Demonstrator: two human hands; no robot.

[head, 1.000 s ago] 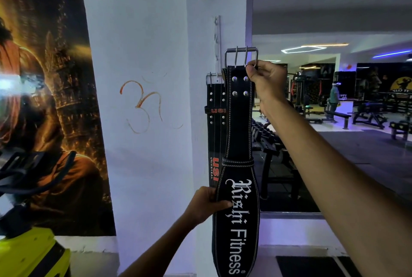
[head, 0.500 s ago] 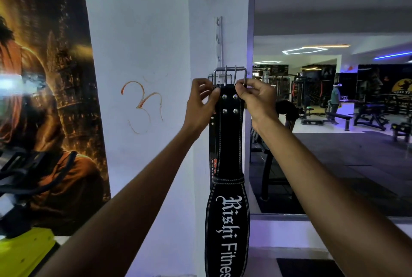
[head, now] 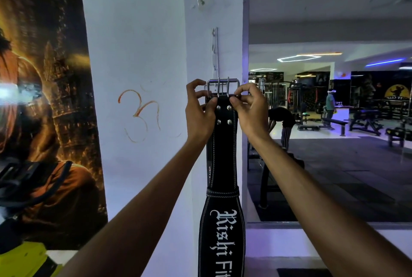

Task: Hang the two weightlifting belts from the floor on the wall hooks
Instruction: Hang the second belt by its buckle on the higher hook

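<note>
Belt (head: pixel 223 154) hangs against the white pillar (head: pixel 142 54); your left hand (head: pixel 199 109) and right hand (head: pixel 250 109) pinch its top beneath the buckle (head: pixel 223 87).

One view only, and it came from the wearer's head, wide-angle, edges bowing outward. It faced straight ahead at a white pillar (head: pixel 138 54), close enough that both forearms reached up from the bottom corners to the middle of the frame. The left hand (head: pixel 198 109) and right hand (head: pixel 249 109) met at the centre, so the camera was aimed about level there, not down at the floor. A poster (head: pixel 44 109) filled the left edge; a mirror (head: pixel 334 143) filled the right, showing the gym stretching far off.
</note>
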